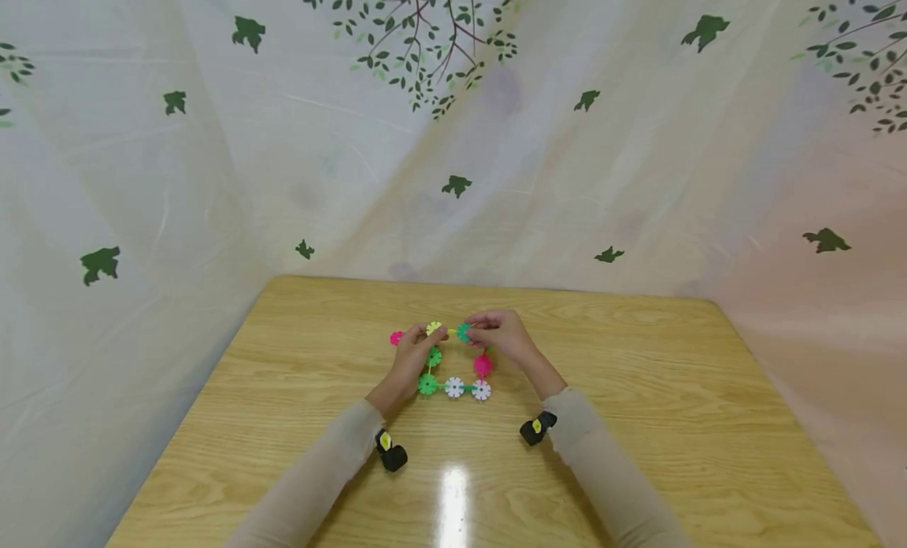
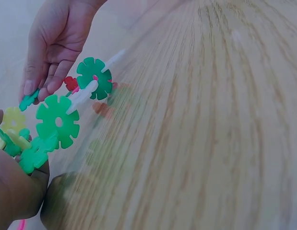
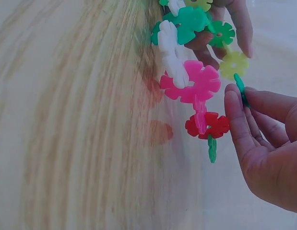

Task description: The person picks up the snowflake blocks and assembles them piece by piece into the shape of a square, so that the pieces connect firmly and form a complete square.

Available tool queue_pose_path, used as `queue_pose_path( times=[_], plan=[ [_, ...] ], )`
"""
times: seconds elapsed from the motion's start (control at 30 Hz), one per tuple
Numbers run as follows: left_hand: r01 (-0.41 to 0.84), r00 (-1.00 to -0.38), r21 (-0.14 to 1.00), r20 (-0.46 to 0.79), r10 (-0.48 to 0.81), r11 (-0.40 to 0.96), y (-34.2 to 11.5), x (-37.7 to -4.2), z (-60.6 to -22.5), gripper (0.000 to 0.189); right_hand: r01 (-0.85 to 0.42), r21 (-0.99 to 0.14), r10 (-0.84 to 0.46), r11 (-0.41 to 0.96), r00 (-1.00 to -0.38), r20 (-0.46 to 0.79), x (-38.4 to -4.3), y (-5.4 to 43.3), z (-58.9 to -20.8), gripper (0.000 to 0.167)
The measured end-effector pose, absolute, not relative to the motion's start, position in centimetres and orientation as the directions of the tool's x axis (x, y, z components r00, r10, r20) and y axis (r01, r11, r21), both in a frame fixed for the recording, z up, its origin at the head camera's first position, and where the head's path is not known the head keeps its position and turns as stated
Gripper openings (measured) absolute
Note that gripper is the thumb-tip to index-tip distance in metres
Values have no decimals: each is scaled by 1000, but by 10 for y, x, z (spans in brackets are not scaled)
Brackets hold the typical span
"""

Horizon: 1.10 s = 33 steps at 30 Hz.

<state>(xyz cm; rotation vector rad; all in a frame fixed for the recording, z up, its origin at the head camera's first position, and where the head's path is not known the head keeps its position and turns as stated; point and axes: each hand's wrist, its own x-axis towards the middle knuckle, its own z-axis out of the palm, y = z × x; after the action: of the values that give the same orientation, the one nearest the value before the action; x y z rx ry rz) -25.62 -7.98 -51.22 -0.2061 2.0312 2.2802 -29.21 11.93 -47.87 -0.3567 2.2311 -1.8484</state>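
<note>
Notched plastic snowflake discs are slotted together into a ring of several colours. My left hand [image 1: 409, 361] holds the ring's left side, with its thumb by a yellow snowflake disc [image 1: 434, 327]. Across the far side, my right hand [image 1: 505, 333] pinches a green snowflake disc [image 1: 464, 332] between thumb and fingers, close to the yellow part of the ring. Nearer the body run a green disc [image 1: 427, 385] and white discs [image 1: 454, 387]. A pink disc [image 3: 201, 81] and a red disc [image 3: 213, 125] form the right side, ending in an edge-on green disc [image 3: 212, 149].
A light wood-grain table [image 1: 638, 422] lies under both forearms. Behind it hangs a pale cloth [image 1: 354, 178] printed with leaves and birds. Black wrist cameras [image 1: 391, 451] sit at both cuffs. Another pink disc [image 1: 397, 338] shows left of the left hand.
</note>
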Motion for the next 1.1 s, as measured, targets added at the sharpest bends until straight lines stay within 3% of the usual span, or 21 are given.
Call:
queue_pose_path(
  times=[0.47, 0.8, 1.1],
  plan=[
    [-141, -989, 977, -146, -22, -162, -78, -257, -515, 24, -49, -989, -313, 142, -950, 2, -291, 119, -478, 26],
    [-109, -993, 978, -116, -28, -177, -75, -256, -513, 43, -62, -989, -287, 136, -958, 20, -292, 118, -482, 25],
    [-117, -992, 971, -124, -20, -210, -76, -256, -510, 45, -97, -992, -241, 85, -968, 74, -290, 117, -481, 22]
  ],
)
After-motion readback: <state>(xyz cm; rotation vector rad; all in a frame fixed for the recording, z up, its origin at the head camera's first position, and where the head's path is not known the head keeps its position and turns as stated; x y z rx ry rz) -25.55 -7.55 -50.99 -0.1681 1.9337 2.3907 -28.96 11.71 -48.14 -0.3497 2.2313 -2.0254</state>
